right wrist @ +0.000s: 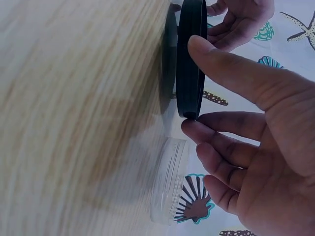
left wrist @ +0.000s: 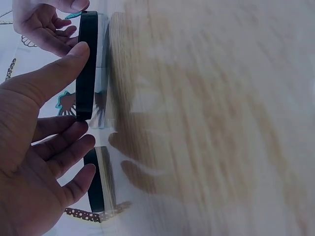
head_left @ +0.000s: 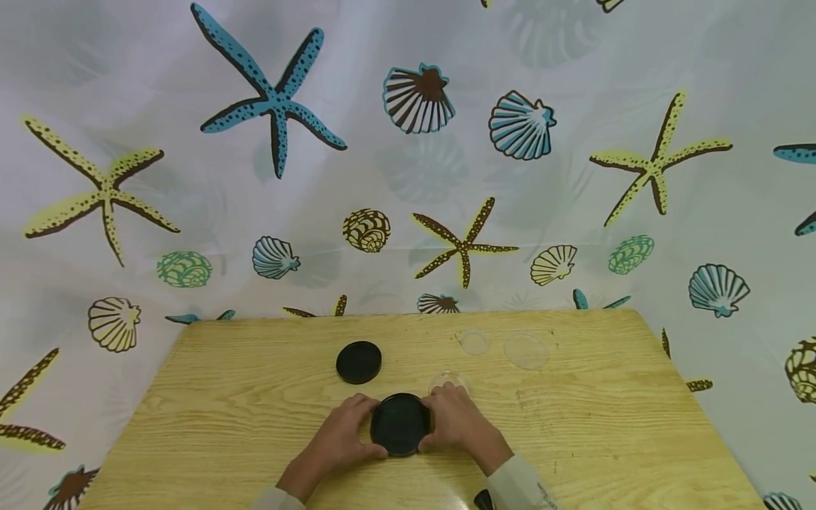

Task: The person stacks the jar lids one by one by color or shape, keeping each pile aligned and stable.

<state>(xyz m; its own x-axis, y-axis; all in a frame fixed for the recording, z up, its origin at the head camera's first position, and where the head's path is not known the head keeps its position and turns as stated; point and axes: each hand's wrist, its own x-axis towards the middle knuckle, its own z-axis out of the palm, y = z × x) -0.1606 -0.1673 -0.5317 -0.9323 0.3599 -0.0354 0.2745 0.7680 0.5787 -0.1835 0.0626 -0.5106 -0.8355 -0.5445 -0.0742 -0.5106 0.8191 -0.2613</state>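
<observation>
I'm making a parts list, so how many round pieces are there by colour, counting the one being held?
Black: 2 (the held piece, between the left hand and right hand; the black piece farther back)
Clear: 3 (the small piece; the large piece; the piece partly behind the right hand)
Total: 5

No text can be read; marks [head_left: 546, 494] on the right sleeve [head_left: 518, 480] are illegible.

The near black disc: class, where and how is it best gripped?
Probably by its rim, one hand from each side: the near black disc is round and shallow. The left hand and right hand show it, thumbs on the near edge, fingers on the far.
</observation>
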